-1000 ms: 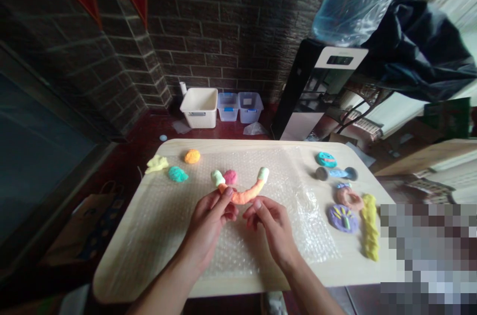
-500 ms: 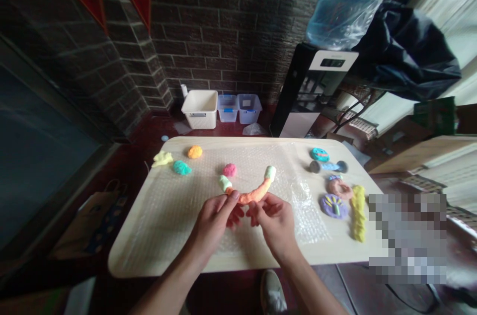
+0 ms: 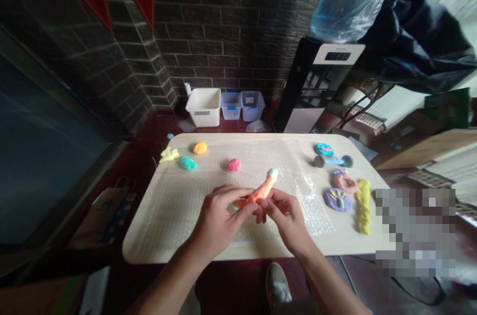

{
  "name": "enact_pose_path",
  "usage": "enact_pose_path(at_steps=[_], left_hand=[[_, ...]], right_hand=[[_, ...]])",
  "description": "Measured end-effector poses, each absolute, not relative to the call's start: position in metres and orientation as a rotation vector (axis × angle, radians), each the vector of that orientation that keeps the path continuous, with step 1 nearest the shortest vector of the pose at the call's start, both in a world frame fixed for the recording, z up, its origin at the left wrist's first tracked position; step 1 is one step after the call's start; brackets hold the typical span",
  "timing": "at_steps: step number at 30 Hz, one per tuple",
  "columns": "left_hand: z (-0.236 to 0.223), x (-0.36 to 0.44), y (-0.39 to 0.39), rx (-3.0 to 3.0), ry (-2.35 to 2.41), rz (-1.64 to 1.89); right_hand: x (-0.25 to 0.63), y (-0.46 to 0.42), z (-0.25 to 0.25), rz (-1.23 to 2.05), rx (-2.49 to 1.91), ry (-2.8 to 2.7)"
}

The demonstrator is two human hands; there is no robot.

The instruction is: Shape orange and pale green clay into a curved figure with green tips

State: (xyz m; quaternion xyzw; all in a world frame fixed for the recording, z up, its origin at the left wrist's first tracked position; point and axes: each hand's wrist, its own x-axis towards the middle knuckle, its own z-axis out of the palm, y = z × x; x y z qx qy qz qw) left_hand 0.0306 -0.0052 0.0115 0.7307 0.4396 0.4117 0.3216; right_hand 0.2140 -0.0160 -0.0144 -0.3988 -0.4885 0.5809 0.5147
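My left hand [image 3: 219, 213] and my right hand [image 3: 285, 210] both grip an orange clay roll [image 3: 263, 192] with pale green ends, held above the table. One pale green end points up and to the right; the other shows only partly behind my left fingers. Thumbs and fingertips of both hands press on the roll's middle. Beyond my hands a pink clay lump [image 3: 234, 164] lies on bubble wrap [image 3: 171, 205]. To the left are a teal lump [image 3: 188, 162], an orange lump [image 3: 200, 147] and a pale yellow piece [image 3: 169, 154].
On the table's [image 3: 137, 240] right side lie a teal disc [image 3: 324, 149], a grey-and-blue dumbbell shape [image 3: 333, 161], a pinkish-brown ring [image 3: 345, 183], a purple disc [image 3: 338, 200] and a yellow strip [image 3: 363, 208]. Past the table stand plastic bins [image 3: 203, 106] and a water dispenser [image 3: 316, 86].
The roll was a wide U facing up; it has turned, and its left end has swung down behind my left fingers. My left hand has shifted its grip over it. The camera view shifted slightly.
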Motion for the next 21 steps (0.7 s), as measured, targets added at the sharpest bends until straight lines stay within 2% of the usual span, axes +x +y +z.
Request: enact_pose_path(at_steps=[7,17,21], left_hand=[[0.0094,0.0355,-0.0093,1.675,1.14,0.993],[0.008,0.0398,-0.0122,1.512,1.027,0.958],[0.0055,0.0375,-0.0096,1.467,1.009,0.934]], right_hand=[[0.2154,-0.0183,-0.0225,1.328,-1.016,-1.204],[0.2135,-0.0142,-0.0191,1.506,-0.823,-1.089],[0.2137,-0.012,-0.022,1.459,-0.886,-1.048]])
